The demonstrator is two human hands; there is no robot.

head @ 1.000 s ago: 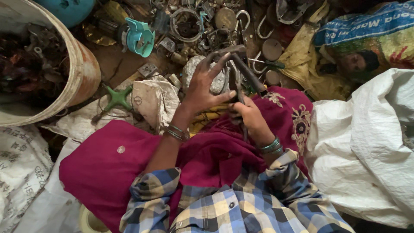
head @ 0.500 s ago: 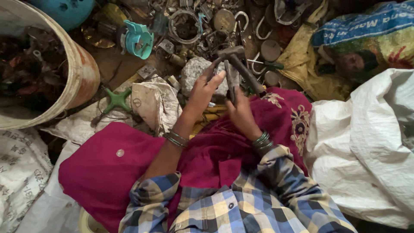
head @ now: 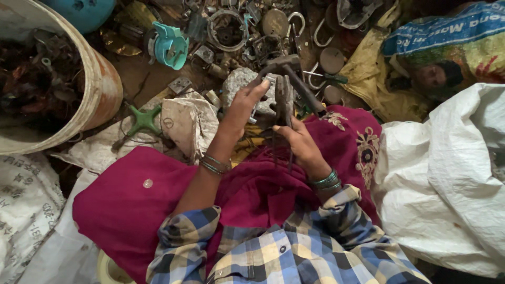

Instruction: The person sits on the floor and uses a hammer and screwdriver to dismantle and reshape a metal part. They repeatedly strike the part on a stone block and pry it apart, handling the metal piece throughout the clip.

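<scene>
Right hand (head: 301, 141) fingers clamp a dark metal scrap piece (head: 284, 100), upright over the lap; left hand (head: 247, 102) fingers, slightly spread, touch its top by the hammer (head: 294, 73). It looks heavy, rigid, rough — best gripped low on the shank.

Your head camera shows a dim, warm-toned scene; light is soft and even, with no hard shadows; the white sack (head: 447, 184) on your right is the brightest area, close to washed out; the bucket (head: 100, 89) interior at upper left and the top corners sink into darkness; your checked sleeves (head: 294, 247) at the bottom look soft; wide-angle bending curves the edges; the metal scrap (head: 247, 31) shows faint dull glints, no glare.
</scene>
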